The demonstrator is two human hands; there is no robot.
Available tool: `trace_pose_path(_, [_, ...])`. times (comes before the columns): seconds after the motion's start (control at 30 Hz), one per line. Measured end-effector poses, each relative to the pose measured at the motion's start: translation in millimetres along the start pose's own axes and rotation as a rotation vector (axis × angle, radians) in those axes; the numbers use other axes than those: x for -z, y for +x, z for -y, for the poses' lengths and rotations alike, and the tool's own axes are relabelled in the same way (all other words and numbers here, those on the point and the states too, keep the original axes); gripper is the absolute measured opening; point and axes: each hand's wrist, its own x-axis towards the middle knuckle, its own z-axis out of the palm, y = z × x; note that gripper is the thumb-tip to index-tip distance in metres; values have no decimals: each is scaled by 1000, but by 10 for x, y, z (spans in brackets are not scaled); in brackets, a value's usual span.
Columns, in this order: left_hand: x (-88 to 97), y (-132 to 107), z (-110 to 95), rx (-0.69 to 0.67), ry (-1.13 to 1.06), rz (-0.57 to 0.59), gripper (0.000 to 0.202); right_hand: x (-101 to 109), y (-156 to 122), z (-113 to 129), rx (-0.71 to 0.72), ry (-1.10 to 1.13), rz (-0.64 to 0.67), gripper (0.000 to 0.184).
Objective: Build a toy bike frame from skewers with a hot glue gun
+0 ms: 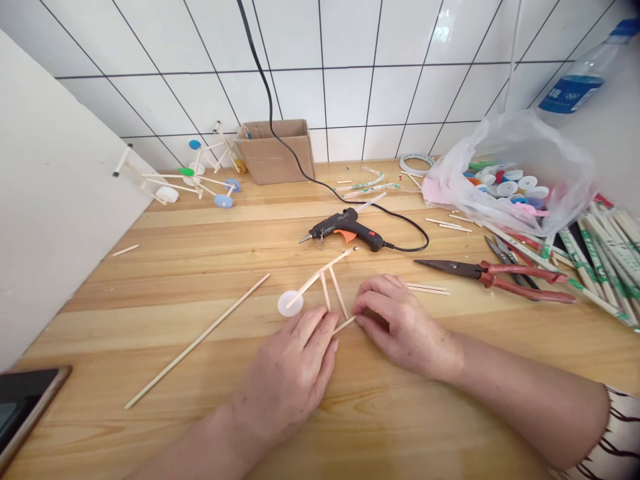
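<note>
A small frame of wooden sticks (338, 293) lies on the table in front of me, with a white bottle cap (291, 303) at its left end. Two short sticks link its long upper stick to a lower one. My left hand (293, 370) presses down over the near left part of this frame, fingers closed together and hiding the lower stick's left end. At the lower stick's right end, my right hand (400, 323) has thumb and fingertips pinched around the tip. A long bare stick (197, 341) lies to the left of both hands.
Beyond the frame lies a black glue gun (345, 227) with its cord. Pliers (490, 273), scissors (505, 257) and chopsticks (600, 260) are at right, near a bag of caps (515, 177). A cardboard box (280, 160), finished-looking stick models (190, 175) and a phone (30, 407) are also here.
</note>
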Motion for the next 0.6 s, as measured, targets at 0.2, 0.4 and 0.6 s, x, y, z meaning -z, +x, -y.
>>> trace_pose_path(0.2, [3,-13,-1,-3,-7,-3,24,2,-3,6,-5,-4,6,9])
trace_pose_path(0.4, [2,-10,6,0,-9,-2,24,13,1,23,31,-7,9,19])
trace_pose_path(0.6, [6,-10,0,6,-10,18,25,28,-3,48,130,-90,38,32])
